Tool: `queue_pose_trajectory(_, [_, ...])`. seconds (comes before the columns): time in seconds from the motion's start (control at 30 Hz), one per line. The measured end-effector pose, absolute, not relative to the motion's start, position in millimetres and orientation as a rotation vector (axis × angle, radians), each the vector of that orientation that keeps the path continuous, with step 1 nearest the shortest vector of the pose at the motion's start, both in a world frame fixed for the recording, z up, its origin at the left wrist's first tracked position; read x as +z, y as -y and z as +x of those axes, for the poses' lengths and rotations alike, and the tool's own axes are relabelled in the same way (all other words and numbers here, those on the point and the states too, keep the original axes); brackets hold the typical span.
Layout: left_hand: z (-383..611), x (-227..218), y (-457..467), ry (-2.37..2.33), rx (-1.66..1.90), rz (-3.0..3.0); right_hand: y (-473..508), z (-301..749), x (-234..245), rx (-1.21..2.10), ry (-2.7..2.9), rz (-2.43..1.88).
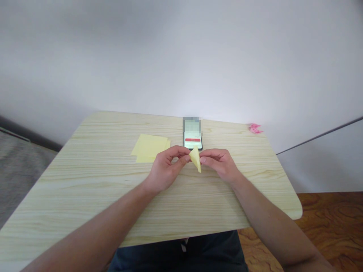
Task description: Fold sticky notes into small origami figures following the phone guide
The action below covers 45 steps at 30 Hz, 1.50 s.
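Note:
A small folded yellow paper is held above the light wooden table, pinched between both hands. My left hand grips its left side with thumb and fingertips closed. My right hand pinches its right edge the same way. The paper forms a narrow triangle standing on its point. Just behind my hands lies a phone with its screen lit and a red bar showing.
A few flat yellow paper sheets lie stacked left of the phone. A small pink folded paper figure sits at the table's far right corner. A white wall rises behind the table. Wooden floor shows at the right.

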<state>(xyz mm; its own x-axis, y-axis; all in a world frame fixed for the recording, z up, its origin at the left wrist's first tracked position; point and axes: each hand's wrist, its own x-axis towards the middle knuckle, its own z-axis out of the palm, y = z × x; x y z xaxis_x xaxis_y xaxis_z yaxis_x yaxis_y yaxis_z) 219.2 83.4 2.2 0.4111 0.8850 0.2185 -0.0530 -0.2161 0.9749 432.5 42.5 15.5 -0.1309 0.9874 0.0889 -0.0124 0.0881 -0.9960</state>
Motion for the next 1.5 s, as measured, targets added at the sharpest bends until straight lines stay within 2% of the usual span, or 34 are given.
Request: queue_pose_trajectory(1.5, [218.9,8.1,-83.2,-0.605,1.001,1.337,-43.1,431.4,18.0,1.304,1.309,-1.041])
